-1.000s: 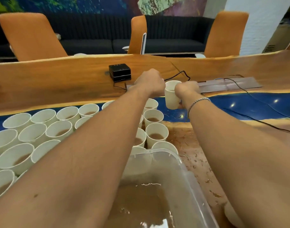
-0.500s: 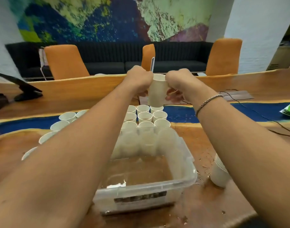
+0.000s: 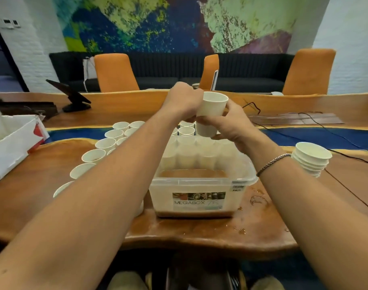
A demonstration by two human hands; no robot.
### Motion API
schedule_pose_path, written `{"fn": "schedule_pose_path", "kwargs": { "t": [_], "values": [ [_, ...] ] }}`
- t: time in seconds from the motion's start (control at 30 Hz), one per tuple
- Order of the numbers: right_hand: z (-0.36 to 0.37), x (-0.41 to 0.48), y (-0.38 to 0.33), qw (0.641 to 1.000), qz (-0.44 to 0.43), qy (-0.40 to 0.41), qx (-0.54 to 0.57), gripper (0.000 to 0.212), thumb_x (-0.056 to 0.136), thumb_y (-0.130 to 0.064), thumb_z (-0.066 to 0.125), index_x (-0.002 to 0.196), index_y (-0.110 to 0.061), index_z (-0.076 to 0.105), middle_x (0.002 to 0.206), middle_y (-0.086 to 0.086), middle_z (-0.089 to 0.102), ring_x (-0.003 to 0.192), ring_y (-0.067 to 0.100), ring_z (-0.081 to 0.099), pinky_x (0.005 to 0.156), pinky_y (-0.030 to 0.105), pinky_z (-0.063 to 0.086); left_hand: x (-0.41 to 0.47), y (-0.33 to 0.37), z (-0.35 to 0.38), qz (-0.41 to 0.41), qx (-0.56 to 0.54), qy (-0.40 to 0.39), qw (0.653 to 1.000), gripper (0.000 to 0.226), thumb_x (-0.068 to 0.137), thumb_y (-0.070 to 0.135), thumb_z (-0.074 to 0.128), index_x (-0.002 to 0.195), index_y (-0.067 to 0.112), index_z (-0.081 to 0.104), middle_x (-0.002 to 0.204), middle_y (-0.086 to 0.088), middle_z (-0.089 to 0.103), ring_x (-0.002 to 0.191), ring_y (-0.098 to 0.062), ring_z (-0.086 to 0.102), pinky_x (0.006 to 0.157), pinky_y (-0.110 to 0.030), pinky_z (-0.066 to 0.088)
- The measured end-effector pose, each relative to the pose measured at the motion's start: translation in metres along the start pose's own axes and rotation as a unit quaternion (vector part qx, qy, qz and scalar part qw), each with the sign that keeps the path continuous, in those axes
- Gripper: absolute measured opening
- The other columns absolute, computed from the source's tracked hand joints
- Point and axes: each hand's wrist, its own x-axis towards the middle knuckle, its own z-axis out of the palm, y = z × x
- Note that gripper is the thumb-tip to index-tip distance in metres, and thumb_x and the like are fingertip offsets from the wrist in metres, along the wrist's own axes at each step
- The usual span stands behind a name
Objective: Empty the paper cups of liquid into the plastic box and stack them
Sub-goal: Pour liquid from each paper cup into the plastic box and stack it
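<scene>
Pictured at the centre of the frame, a person's left hand (image 3: 184,101) and right hand (image 3: 229,127) hold a white paper cup (image 3: 213,103) in mid-air above the far end of a clear plastic box (image 3: 164,195) labelled MEGABOX. The cup leans to the right with its mouth upward. The left hand's grip is closed, fingers curled against the cup's left side. The right hand's grip wraps the cup from below, thumb across the front. A second white cup base (image 3: 206,129) shows beneath that thumb (whether the two are nested cannot be told). The box stands on a wooden surface (image 3: 199,233) crossed by a blue strip, and holds brown liquid (image 3: 191,173). Rows of white paper cups (image 3: 114,135) stand upright left of the box and behind it, and some of them show brown liquid inside. At the right of the frame, well apart from the box, stands a stack of nested white paper cups (image 3: 310,160). Spilled drops (image 3: 257,199) lie on the wood just right of the box. A silver chain bracelet (image 3: 273,163) circles the right wrist. A white carton (image 3: 11,147) sits at the left edge, a black tablet on a stand (image 3: 71,95) at upper left, and black cables (image 3: 325,130) trail at right. Orange chairs (image 3: 114,74) line the far side under a painted mural (image 3: 158,21).
</scene>
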Motion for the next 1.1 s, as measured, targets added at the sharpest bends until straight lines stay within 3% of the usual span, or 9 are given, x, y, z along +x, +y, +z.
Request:
{"fn": "schedule_pose_path", "kwargs": {
  "t": [0.1, 0.17, 0.33, 0.53, 0.63, 0.77, 0.9, 1.0, 1.1],
  "values": [
    [0.001, -0.004, 0.015, 1.0, -0.001, -0.005, 0.019, 0.065, 0.077, -0.023, 0.085, 0.13, -0.031, 0.048, 0.113, -0.007, 0.06, 0.101, 0.013, 0.058, 0.072, 0.038, 0.06, -0.002, -0.019, 0.0, 0.008, 0.0, -0.009, 1.0, 0.028, 0.096, 0.026, 0.044, 0.084, 0.012, 0.065, 0.086, -0.007, 0.07, 0.079, -0.028, 0.072, 0.069, -0.04, 0.059],
    [-0.001, -0.006, 0.026, 1.0, 0.002, -0.019, 0.006, 0.066, 0.077, -0.021, 0.085, 0.131, -0.03, 0.048, 0.112, -0.009, 0.059, 0.1, 0.012, 0.057, 0.073, 0.037, 0.059, -0.002, -0.039, -0.002, 0.012, 0.008, 0.006, 1.0, 0.035, 0.1, 0.033, 0.043, 0.08, 0.013, 0.064, 0.087, -0.004, 0.073, 0.08, -0.026, 0.071, 0.073, -0.037, 0.055],
    [-0.009, -0.004, 0.05, 0.997, -0.001, -0.032, -0.067, 0.074, 0.075, -0.021, 0.086, 0.138, -0.029, 0.047, 0.117, -0.009, 0.057, 0.104, 0.012, 0.055, 0.09, 0.042, 0.055, 0.005, -0.094, 0.002, 0.058, 0.173, 0.008, 0.983, 0.031, 0.101, 0.028, 0.044, 0.102, 0.015, 0.072, 0.11, -0.002, 0.072, 0.102, -0.026, 0.063, 0.091, -0.041, 0.052],
    [-0.007, 0.003, 0.063, 0.99, -0.018, -0.023, -0.137, 0.073, 0.076, -0.025, 0.086, 0.136, -0.03, 0.046, 0.119, -0.009, 0.052, 0.111, 0.014, 0.051, 0.081, 0.03, 0.044, 0.004, -0.123, 0.013, 0.074, 0.239, -0.05, 0.967, 0.032, 0.101, 0.021, 0.043, 0.111, 0.015, 0.073, 0.12, -0.003, 0.07, 0.114, -0.025, 0.06, 0.097, -0.044, 0.049],
    [-0.004, 0.004, 0.067, 0.984, -0.033, -0.025, -0.171, 0.077, 0.074, -0.026, 0.086, 0.139, -0.031, 0.044, 0.12, -0.01, 0.053, 0.112, 0.014, 0.052, 0.083, 0.032, 0.044, 0.004, -0.127, 0.013, 0.071, 0.255, -0.051, 0.963, 0.035, 0.102, 0.02, 0.044, 0.129, 0.02, 0.068, 0.136, 0.0, 0.063, 0.127, -0.023, 0.054, 0.107, -0.043, 0.043],
    [-0.003, 0.0, 0.068, 0.973, -0.044, -0.024, -0.226, 0.079, 0.075, -0.03, 0.085, 0.14, -0.035, 0.041, 0.126, -0.008, 0.055, 0.113, 0.016, 0.053, 0.091, 0.039, 0.051, 0.006, -0.131, 0.01, 0.063, 0.294, -0.055, 0.952, 0.037, 0.103, 0.023, 0.044, 0.134, 0.031, 0.064, 0.144, 0.004, 0.058, 0.135, -0.025, 0.048, 0.112, -0.049, 0.036],
    [-0.001, -0.004, 0.068, 0.956, -0.061, -0.005, -0.288, 0.07, 0.074, -0.037, 0.082, 0.133, -0.037, 0.043, 0.12, -0.007, 0.06, 0.108, 0.02, 0.058, 0.089, 0.046, 0.055, 0.004, -0.13, 0.009, 0.046, 0.27, -0.053, 0.96, 0.035, 0.104, 0.036, 0.043, 0.128, 0.032, 0.068, 0.139, 0.004, 0.062, 0.13, -0.027, 0.052, 0.106, -0.044, 0.042],
    [0.0, -0.006, 0.068, 0.943, -0.072, 0.0, -0.326, 0.067, 0.075, -0.036, 0.081, 0.13, -0.036, 0.044, 0.115, -0.008, 0.06, 0.105, 0.019, 0.059, 0.084, 0.043, 0.055, 0.0, -0.124, 0.008, 0.032, 0.253, -0.052, 0.966, 0.041, 0.106, 0.039, 0.038, 0.113, 0.022, 0.074, 0.118, -0.002, 0.071, 0.113, -0.03, 0.059, 0.096, -0.043, 0.047],
    [0.0, -0.006, 0.068, 0.934, -0.082, 0.003, -0.349, 0.064, 0.076, -0.034, 0.079, 0.129, -0.035, 0.044, 0.117, -0.007, 0.061, 0.104, 0.02, 0.058, 0.08, 0.04, 0.053, -0.001, -0.123, 0.007, 0.026, 0.247, -0.047, 0.968, 0.04, 0.106, 0.039, 0.038, 0.101, 0.021, 0.074, 0.116, -0.004, 0.071, 0.108, -0.029, 0.059, 0.095, -0.043, 0.047]
  ]
}}
